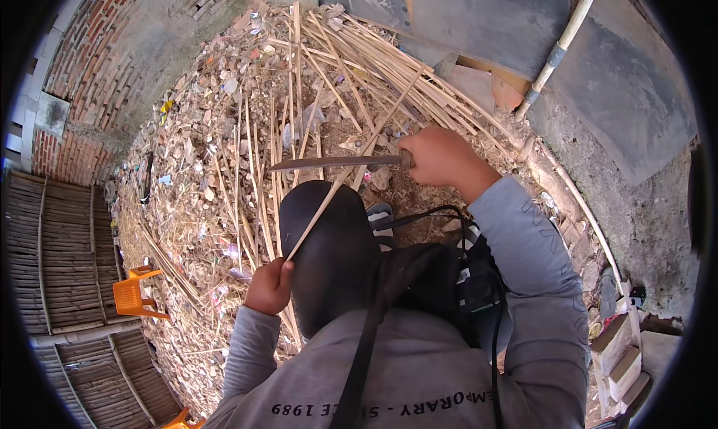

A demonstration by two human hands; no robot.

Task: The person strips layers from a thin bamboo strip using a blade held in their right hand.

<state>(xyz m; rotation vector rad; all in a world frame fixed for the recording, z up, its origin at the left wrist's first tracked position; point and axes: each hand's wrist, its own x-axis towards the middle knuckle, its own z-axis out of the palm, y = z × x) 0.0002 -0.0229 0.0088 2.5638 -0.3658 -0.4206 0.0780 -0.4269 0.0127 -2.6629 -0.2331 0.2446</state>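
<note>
My left hand [269,285] is closed round the near end of a long, thin bamboo strip [318,213]. The strip slants up and to the right, away from me, past my dark-clothed knee [329,257]. In my right hand [437,158] is the handle of a machete [336,162], its fingers wrapped round it. The dark blade points left and lies level across the strip, meeting or crossing it near the blade's middle. Whether the edge bites into the strip, I cannot tell. More bamboo strips [419,92] lie heaped beyond my hands.
Loose strips [250,182] lie on littered, rubble-strewn ground. A brick wall [97,62] stands far left, with woven bamboo panels [63,249] and an orange plastic chair [134,293] nearer. At right are a grey wall [621,92] and a pale pipe [561,44]. A black strapped bag [471,279] hangs against me.
</note>
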